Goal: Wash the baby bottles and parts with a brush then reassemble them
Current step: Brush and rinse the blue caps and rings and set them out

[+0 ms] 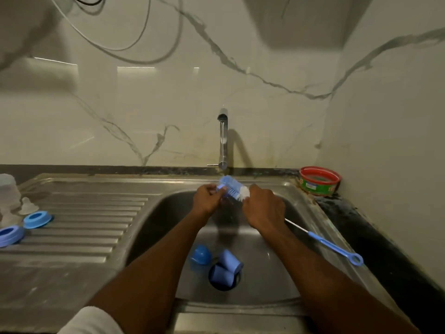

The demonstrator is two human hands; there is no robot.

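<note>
Over the far end of the steel sink [168, 237], my left hand [207, 198] grips a small blue bottle cap [225, 183]. The brush [237, 192], with blue and white bristles, is pushed into that cap. My right hand [263, 207] grips the brush wire, and its blue handle [334, 248] sticks out to the right over the sink rim. Near the drain lie a blue dome cap [201, 254] and two blue cylindrical caps [228, 265]. On the drainboard at the left sit two blue screw rings [37, 219], clear nipples [28, 206] and a clear bottle [9, 189].
A chrome tap [223, 138] stands behind the sink, with a thin stream of water running from it. A red and green tub [319, 180] sits at the back right corner. Dark countertop [375, 237] runs along the right. Marble-patterned walls close the back and right.
</note>
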